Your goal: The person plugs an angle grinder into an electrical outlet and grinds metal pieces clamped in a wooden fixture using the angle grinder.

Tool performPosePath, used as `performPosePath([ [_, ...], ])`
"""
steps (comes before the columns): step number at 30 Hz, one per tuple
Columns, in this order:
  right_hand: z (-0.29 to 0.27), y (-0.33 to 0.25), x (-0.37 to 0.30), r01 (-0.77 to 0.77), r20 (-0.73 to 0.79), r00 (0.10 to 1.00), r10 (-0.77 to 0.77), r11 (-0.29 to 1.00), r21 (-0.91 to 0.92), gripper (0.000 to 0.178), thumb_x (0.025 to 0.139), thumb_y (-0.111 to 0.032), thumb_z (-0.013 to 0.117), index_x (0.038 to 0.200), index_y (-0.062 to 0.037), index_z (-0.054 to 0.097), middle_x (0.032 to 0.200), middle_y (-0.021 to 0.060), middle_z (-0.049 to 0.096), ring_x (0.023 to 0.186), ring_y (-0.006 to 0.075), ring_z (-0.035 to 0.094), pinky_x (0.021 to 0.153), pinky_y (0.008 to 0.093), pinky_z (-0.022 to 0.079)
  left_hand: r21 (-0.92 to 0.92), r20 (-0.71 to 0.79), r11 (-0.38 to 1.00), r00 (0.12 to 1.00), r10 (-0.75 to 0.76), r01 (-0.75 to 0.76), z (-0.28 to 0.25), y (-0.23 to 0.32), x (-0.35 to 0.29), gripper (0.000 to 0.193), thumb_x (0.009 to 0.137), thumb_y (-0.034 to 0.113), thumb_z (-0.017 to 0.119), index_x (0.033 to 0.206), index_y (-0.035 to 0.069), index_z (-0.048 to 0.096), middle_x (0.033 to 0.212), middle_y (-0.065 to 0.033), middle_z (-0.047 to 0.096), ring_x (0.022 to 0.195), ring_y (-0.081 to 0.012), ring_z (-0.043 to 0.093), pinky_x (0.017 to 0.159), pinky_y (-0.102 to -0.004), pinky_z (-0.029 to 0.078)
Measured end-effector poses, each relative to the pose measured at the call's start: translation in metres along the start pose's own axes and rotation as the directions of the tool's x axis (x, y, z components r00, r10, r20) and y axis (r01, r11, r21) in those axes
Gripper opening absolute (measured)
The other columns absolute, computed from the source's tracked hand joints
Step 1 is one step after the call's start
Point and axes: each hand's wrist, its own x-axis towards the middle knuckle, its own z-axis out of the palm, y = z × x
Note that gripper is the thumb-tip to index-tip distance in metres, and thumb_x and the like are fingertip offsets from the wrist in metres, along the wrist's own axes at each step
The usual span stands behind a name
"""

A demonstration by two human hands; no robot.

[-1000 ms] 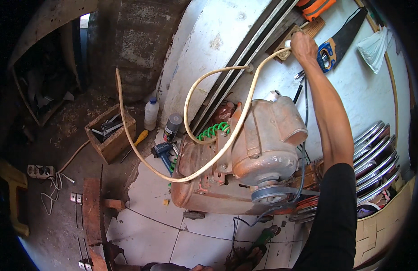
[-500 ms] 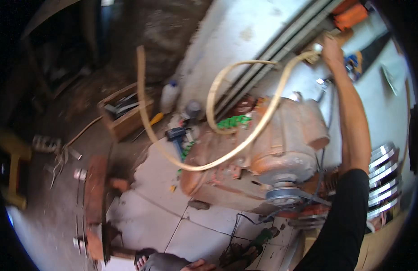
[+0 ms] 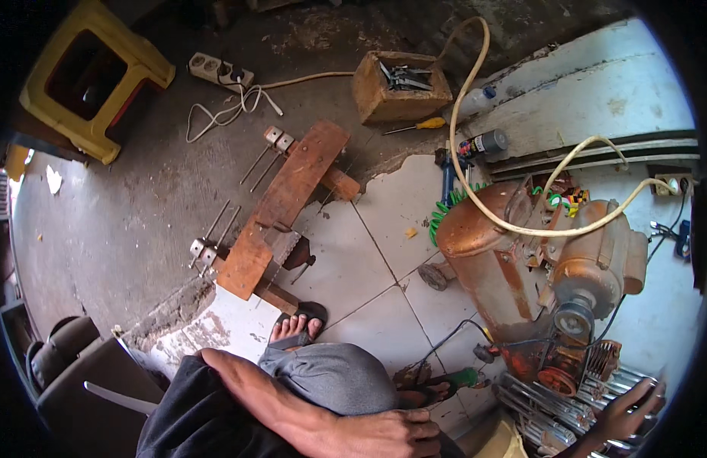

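My left hand (image 3: 384, 435) rests low over my leg, its fingers loosely bent and holding nothing I can see; the fingertips are partly hidden. My right hand (image 3: 628, 412) is at the lower right, fingers apart, over a stack of shiny metal bars (image 3: 533, 412). Whether it touches them I cannot tell. Just beyond the bars stands a rusty air compressor (image 3: 483, 263) with a motor (image 3: 590, 259) and a belt pulley (image 3: 574, 317). A cream cable (image 3: 548, 231) loops over it to a wall socket (image 3: 668, 184).
A reddish wooden stand with metal clamps (image 3: 288, 202) lies ahead of my foot. Beyond are a wooden box of metal pieces (image 3: 380, 95), a yellow screwdriver (image 3: 429, 123), a spray can (image 3: 483, 143) and a power strip (image 3: 220, 70). A yellow stool (image 3: 101, 145) is at the far left.
My right hand has come down from the wall socket, by the cable's end, to the metal bars. The view has turned, and more of my left forearm shows.
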Motion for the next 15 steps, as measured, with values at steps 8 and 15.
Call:
performPosePath([
  [8, -0.013, 0.100, -0.296, -0.987, 0.747, 0.098, 0.657, 0.163, -0.014, 0.035, 0.102, -0.038, 0.064, 0.118, -0.0072, 0.067, 0.083, 0.0015, 0.061, 0.063, 0.0123, 0.055, 0.055, 0.0284, 0.046, -0.082, 0.228, 0.978, 0.952, 0.205, -0.191, -0.051, 0.022, 0.002, 0.036, 0.090, 0.019, 0.071, 0.120, 0.000, 0.070, 0.103, -0.0137, 0.070, 0.100, -0.0280, 0.066, 0.088, -0.0417, 0.055],
  [15, 0.038, 0.011, -0.464, -0.962, 0.862, -0.244, 0.445, 0.004, -0.274, 0.041, 0.097, -0.036, 0.067, 0.121, -0.0033, 0.066, 0.092, 0.0031, 0.063, 0.083, 0.0193, 0.061, 0.070, 0.0381, 0.056, -0.277, 0.414, 0.929, 0.842, 0.345, -0.245, -0.067, 0.057, 0.016, 0.036, 0.090, 0.019, 0.071, 0.120, 0.000, 0.070, 0.103, -0.0137, 0.070, 0.100, -0.0282, 0.066, 0.088, -0.0420, 0.054],
])
